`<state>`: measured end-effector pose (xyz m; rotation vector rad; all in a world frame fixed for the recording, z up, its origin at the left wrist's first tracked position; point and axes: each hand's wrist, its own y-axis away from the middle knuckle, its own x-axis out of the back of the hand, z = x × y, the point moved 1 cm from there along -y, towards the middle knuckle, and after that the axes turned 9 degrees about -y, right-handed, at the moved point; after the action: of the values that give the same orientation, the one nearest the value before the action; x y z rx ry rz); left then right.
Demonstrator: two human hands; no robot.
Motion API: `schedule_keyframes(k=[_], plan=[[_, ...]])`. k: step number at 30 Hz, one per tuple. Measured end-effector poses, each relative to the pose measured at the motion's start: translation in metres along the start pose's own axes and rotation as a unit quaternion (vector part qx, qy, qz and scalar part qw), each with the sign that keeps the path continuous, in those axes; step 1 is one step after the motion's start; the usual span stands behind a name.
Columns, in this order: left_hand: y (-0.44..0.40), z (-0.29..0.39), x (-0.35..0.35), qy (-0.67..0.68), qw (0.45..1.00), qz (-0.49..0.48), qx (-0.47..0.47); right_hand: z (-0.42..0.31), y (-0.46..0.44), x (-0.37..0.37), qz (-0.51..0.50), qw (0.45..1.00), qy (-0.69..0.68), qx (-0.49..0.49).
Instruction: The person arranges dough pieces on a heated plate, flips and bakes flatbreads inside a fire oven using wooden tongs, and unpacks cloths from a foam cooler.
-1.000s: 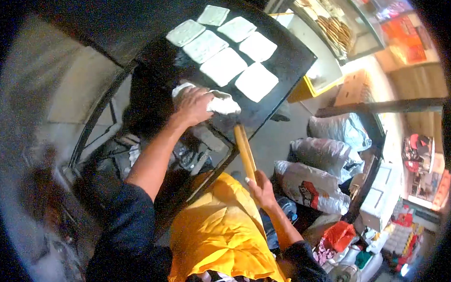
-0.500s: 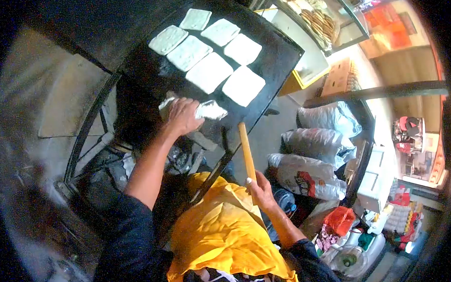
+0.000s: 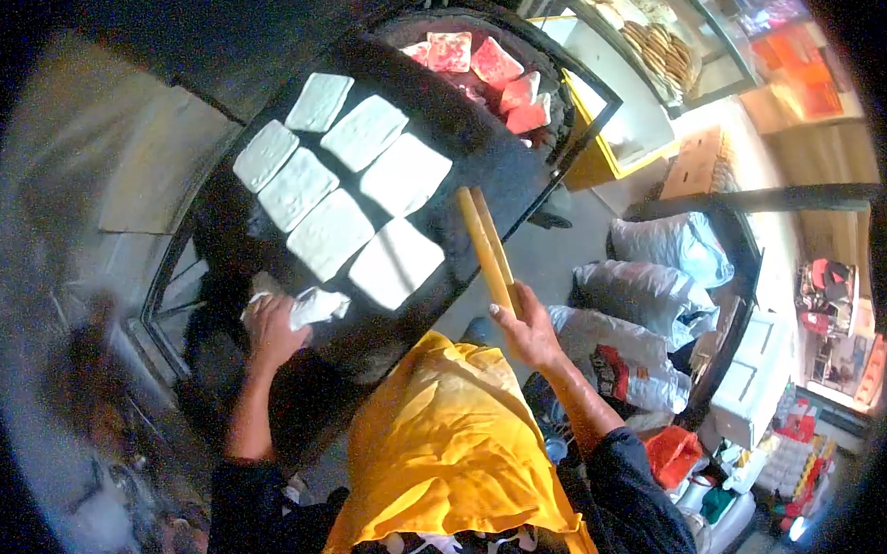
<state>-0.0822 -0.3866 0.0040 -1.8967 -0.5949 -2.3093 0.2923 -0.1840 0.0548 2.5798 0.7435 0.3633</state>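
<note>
My left hand [image 3: 273,332] is closed on a folded white cloth [image 3: 323,307] at the near left edge of a black metal plate [image 3: 420,312]. Several flat, square pieces of pale dough [image 3: 406,176] lie on that plate, just beyond the cloth. My right hand [image 3: 529,331] grips a pair of wooden tongs [image 3: 485,246] by the lower end. Their two flat arms point away from me over the plate's right edge, slightly apart at the tips, with nothing between them. Behind the plate, several flat breads [image 3: 496,62] glow red inside a dark round opening [image 3: 396,34].
A yellow-edged container [image 3: 595,125] stands right of the opening, below a glass case [image 3: 709,43] holding breads. Stuffed plastic sacks [image 3: 649,294] are stacked at the right, near a white box [image 3: 750,379]. A dark bar [image 3: 763,202] crosses the right side.
The black plate with the dough has moved toward me and left, along with my left hand and cloth. The opening with glowing breads now shows. The tongs' two arms now appear apart.
</note>
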Motion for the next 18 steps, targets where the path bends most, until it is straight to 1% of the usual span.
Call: schedule_keyframes(k=[2,3,4,5,6,7,8,10,11,12,13,14,16,17,18], plan=[[0.027,-0.016,-0.010,0.001,0.997,0.006,0.082,-0.005,-0.002,0.014,-0.021,0.999,-0.010,-0.027],[0.043,-0.030,-0.020,-0.003,0.995,0.035,0.098,0.009,-0.005,0.022,-0.004,1.000,0.011,0.010],[0.052,-0.026,-0.015,-0.008,0.992,0.063,0.113,0.012,-0.004,0.030,-0.010,1.000,0.012,0.012],[0.065,-0.024,-0.008,-0.003,0.989,0.055,0.137,0.015,-0.004,0.039,0.010,1.000,-0.007,0.015],[0.079,-0.035,-0.017,-0.018,0.987,0.074,0.145,0.018,-0.003,0.049,0.028,0.999,-0.026,0.018],[0.087,-0.038,-0.017,-0.024,0.977,0.056,0.203,0.037,-0.006,0.058,0.066,0.994,-0.045,0.073],[0.098,-0.040,-0.018,-0.030,0.964,0.036,0.261,0.045,-0.008,0.072,0.058,0.995,-0.045,0.072],[0.128,-0.081,-0.055,0.003,0.947,0.057,0.315,0.058,-0.014,0.114,0.027,0.996,0.025,-0.085],[0.134,-0.062,-0.036,0.069,0.920,0.066,0.381,0.081,-0.019,0.135,0.046,0.998,-0.010,-0.050],[0.162,-0.093,-0.070,0.046,0.871,0.093,0.481,0.053,-0.007,0.153,0.053,0.996,0.064,-0.040],[0.190,-0.096,-0.090,0.105,0.832,0.206,0.505,0.049,-0.006,0.167,0.070,0.996,0.039,0.024],[0.219,-0.087,-0.102,0.159,0.779,0.312,0.521,0.048,-0.006,0.181,0.085,0.993,0.014,0.084],[0.244,0.016,-0.066,0.175,0.755,0.217,0.594,0.031,-0.036,0.216,0.028,0.980,0.135,0.141],[0.267,0.026,-0.098,0.224,0.811,0.292,0.454,0.004,-0.055,0.227,0.014,0.954,0.264,0.140],[0.288,0.037,-0.146,0.265,0.842,0.363,0.299,-0.038,-0.071,0.225,-0.007,0.935,0.341,0.103]])
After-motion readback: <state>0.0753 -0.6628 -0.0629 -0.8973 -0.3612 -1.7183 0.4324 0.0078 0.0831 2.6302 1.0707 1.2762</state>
